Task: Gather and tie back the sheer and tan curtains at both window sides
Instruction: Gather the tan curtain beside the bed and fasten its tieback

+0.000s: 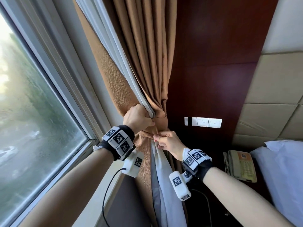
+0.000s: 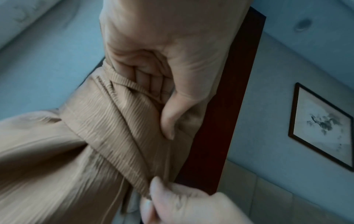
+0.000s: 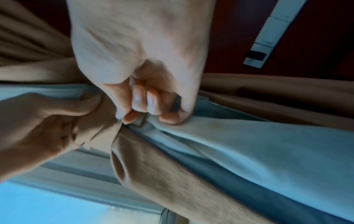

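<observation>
Tan curtain (image 1: pixel 142 51): gathered into a bunch beside the window (image 1: pixel 32 95), at 12 o'clock from the hands, against the dark wood panel (image 1: pixel 213 63). Sheer curtain (image 1: pixel 113 46): bundled with it, its tail hung below at 6 o'clock. Tie-back band (image 1: pixel 147 134): tan, wrapped around the bunch. Left hand (image 1: pixel 139 117): grip clenched on the gathered curtains just above the band. Right hand (image 1: pixel 170 143): band end and sheer fabric pinched in curled fingers. Switch plate (image 1: pixel 203 122) at 3 o'clock; telephone (image 1: pixel 241 164) and pillow (image 1: pixel 282 169) at 4 o'clock.
</observation>
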The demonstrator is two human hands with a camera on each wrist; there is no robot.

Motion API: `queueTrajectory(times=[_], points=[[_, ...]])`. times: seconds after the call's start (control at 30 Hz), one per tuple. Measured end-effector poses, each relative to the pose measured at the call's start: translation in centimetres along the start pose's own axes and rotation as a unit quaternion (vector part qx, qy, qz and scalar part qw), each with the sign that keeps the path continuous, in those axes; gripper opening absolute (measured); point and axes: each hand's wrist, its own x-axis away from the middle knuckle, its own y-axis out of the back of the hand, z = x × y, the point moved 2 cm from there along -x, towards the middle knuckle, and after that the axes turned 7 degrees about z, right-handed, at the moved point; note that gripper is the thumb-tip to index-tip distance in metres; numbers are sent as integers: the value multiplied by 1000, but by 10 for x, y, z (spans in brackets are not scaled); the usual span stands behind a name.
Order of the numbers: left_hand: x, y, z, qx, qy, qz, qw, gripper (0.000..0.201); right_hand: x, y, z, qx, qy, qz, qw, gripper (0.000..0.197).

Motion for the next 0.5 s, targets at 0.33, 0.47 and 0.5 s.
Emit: queueTrajectory(times=[0.33, 0.47, 0.5], points=[[-9, -8, -10, -27, 29, 6, 999, 29, -23, 0, -12, -20, 2, -106, 994, 30], [-10, -8, -9, -35, 24, 2, 999, 26, -22, -2, -26, -145, -32, -100, 984, 29], [-10, -8, -9, -36, 21, 3, 999, 26, -23, -2, -26, -187, -27, -100, 977, 25]])
